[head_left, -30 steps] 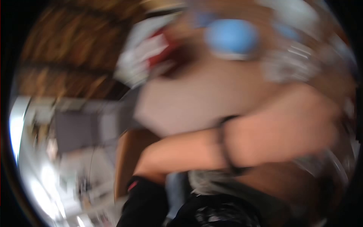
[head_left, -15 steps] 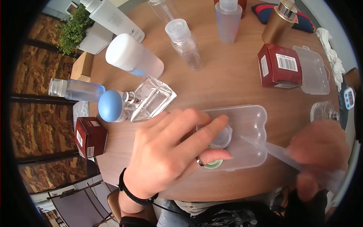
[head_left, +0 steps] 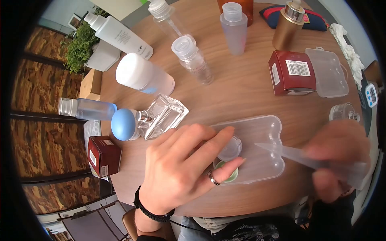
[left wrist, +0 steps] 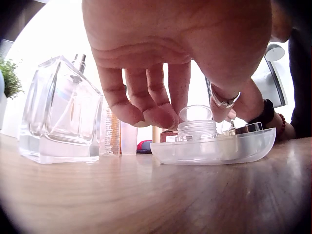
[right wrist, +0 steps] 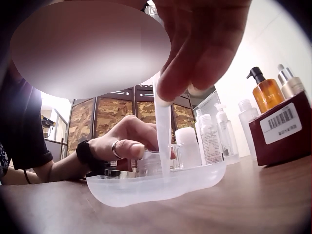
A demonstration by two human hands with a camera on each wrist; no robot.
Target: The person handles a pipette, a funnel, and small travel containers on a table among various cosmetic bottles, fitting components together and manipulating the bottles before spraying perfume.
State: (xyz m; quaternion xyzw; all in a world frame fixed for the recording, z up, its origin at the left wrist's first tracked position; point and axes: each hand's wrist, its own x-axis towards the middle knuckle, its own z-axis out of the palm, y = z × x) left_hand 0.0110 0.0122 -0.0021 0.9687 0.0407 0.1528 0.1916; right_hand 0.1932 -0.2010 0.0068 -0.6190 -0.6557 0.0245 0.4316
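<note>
down at the fingertips [left wrist: 161, 114] of the left hand [head_left: 177, 168], a small clear jar [head_left: 230, 148] sits in a shallow clear plastic tray [head_left: 263, 134]; the curled fingers close loosely around the jar from above, touching its rim, with a ring on one finger and a black band at the wrist. just beside the jar, under the thumb, lies a green round lid [head_left: 227, 173] in the same tray. the right hand [head_left: 339, 158] pinches a thin translucent pipette [head_left: 289, 152] between thumb and fingers, its tip pointing into the tray near the jar. beyond the left hand on the round wooden table [head_left: 241, 88] stand a square glass perfume bottle [head_left: 163, 116], a blue ball cap [head_left: 123, 124] and a dark red box [head_left: 291, 72]
</note>
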